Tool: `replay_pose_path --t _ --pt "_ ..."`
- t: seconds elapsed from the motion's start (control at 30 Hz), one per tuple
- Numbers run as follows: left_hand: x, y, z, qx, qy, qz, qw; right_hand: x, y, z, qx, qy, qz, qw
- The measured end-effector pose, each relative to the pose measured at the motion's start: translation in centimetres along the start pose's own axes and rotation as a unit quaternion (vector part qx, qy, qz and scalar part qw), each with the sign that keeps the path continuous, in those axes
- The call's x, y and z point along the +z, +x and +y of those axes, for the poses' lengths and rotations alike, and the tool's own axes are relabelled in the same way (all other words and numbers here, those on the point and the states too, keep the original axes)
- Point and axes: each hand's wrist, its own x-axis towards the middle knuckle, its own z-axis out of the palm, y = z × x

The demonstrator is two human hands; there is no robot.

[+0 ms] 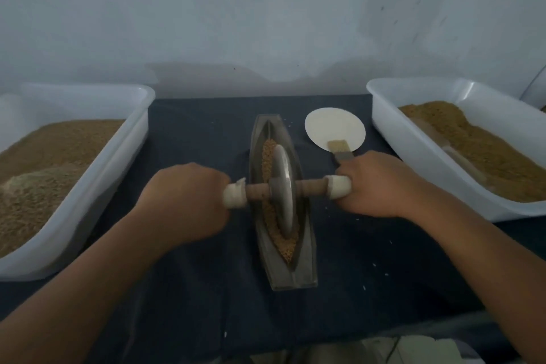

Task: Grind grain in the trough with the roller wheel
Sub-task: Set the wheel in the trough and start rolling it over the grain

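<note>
- The left hand (189,201) and right hand (375,183) each grip one end of the axle of the roller wheel (283,189), which stands midway along the trough (298,269), in the grain (288,245).
- I'd press evenly on both sides, so it rolls true and nothing spills.
- Dark-clothed bench (192,127), white tubs (118,162) either side, pale wall (266,23) behind.

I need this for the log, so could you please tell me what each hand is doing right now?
Left hand: grips the left handle of the roller wheel.
Right hand: grips the roller wheel's right handle.
</note>
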Motion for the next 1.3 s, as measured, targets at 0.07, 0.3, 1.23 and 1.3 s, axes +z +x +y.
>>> replay_pose_path --t 0.07,0.3,1.23,1.3 --pt "0.4 0.9 0.3 -0.015 0.006 0.006 1.000 0.4 0.8 0.0 0.013 -0.023 0.013 1.000" --pt "-0.3 8.3 0.2 -0.091 -0.017 -0.012 0.996 2.0 7.7 -0.3 0.065 -0.062 0.173 0.981" --pt "1.0 -1.2 0.3 -0.011 -0.010 0.062 0.998 -1.1 0.8 -0.5 0.017 -0.004 -0.059 0.998" --pt "0.8 0.4 0.6 -0.022 0.005 0.050 0.999 -0.2 1.9 -0.5 0.033 -0.024 -0.027 0.999"
